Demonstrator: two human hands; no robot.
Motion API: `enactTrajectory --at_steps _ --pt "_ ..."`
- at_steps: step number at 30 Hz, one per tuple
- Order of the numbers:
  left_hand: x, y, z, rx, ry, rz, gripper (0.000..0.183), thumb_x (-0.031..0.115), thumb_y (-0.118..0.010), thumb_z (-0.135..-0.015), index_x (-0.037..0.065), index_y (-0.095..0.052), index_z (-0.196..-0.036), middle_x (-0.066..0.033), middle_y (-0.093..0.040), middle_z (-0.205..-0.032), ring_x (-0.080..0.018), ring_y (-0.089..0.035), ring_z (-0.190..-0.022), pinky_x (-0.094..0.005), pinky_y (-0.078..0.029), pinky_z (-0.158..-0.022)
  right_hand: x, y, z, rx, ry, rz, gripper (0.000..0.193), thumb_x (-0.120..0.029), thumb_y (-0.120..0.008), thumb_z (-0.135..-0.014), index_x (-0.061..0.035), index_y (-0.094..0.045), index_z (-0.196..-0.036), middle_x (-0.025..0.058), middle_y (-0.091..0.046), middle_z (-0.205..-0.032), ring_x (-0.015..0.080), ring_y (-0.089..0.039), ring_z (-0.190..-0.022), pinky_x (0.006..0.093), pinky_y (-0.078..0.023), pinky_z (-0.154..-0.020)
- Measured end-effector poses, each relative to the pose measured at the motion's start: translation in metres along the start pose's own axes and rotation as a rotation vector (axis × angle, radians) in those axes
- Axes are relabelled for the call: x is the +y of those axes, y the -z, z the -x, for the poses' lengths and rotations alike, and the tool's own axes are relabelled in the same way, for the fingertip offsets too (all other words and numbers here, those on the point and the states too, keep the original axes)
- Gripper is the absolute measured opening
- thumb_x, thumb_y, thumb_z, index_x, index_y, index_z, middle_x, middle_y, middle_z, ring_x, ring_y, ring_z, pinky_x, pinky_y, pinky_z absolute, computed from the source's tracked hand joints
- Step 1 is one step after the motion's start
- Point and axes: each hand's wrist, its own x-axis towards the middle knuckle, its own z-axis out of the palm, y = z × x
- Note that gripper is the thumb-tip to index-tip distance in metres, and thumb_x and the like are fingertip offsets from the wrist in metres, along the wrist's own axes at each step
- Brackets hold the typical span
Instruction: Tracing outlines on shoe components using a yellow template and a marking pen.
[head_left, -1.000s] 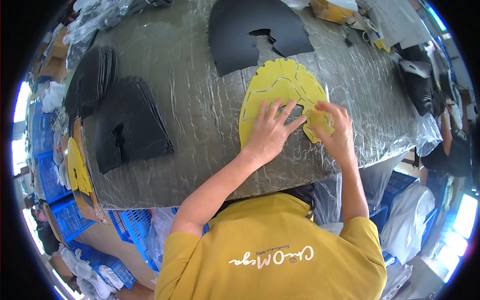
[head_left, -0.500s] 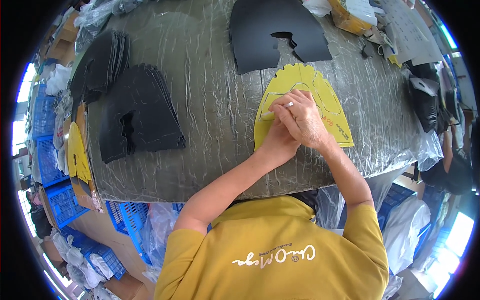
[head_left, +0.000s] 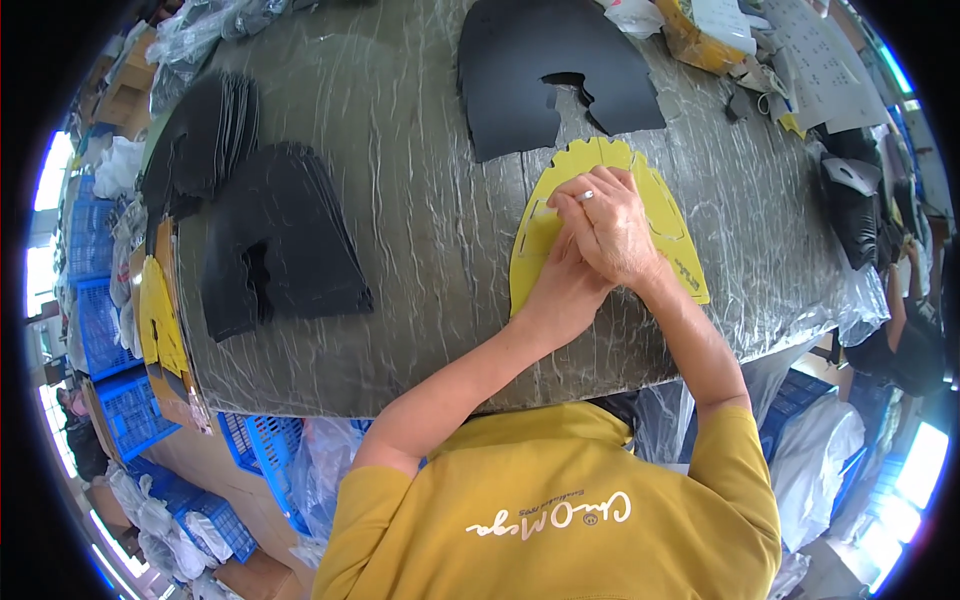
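A yellow template (head_left: 537, 240) with a scalloped far edge and narrow slots lies flat on the table in front of me. My right hand (head_left: 615, 232) is closed over its middle, gripping a slim pale pen (head_left: 586, 196); only the pen's end shows between the fingers, and its tip is hidden. Beneath it, my left hand (head_left: 566, 290) rests on the template, its fingers covered by the right hand. Just beyond the template lie black cut pieces (head_left: 535, 60) with a notched opening at the near side.
Two stacks of black cut pieces, a nearer one (head_left: 300, 240) and a farther one (head_left: 215, 120), lie on the left of the wrinkled, film-covered table (head_left: 420, 200). Papers (head_left: 815, 60) and a yellow box (head_left: 700, 40) sit far right. Blue crates (head_left: 140, 410) stand beyond the left edge.
Both hands have shifted slightly toward the far edge of the template, still stacked together. The whole view has moved a little, so the table's contents appear slightly lower.
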Motion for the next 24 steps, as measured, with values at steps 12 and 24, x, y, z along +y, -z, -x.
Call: enactTrajectory --at_steps 12,24 --pt "-0.003 -0.007 0.003 0.014 -0.072 -0.035 0.033 0.010 -0.063 -0.087 0.015 -0.075 -0.118 -0.0152 -0.060 -0.130 -0.0403 -0.047 -0.132 -0.0611 -0.031 -0.118 0.014 0.005 0.003 0.080 -0.029 0.044 0.009 -0.011 -0.064 -0.098 -0.0085 -0.069 -0.091 0.0009 -0.070 -0.085 0.0230 -0.064 -0.082 0.0396 -0.043 -0.086" --pt "0.002 0.001 -0.002 0.071 -0.101 -0.045 0.036 0.003 -0.065 -0.082 0.011 -0.077 -0.115 -0.0156 -0.058 -0.133 -0.0403 -0.048 -0.130 -0.0589 -0.036 -0.115 0.026 0.017 0.015 0.069 -0.050 0.041 0.011 -0.011 -0.061 -0.099 -0.0084 -0.068 -0.092 0.0003 -0.070 -0.083 0.0234 -0.064 -0.083 0.0404 -0.043 -0.089"
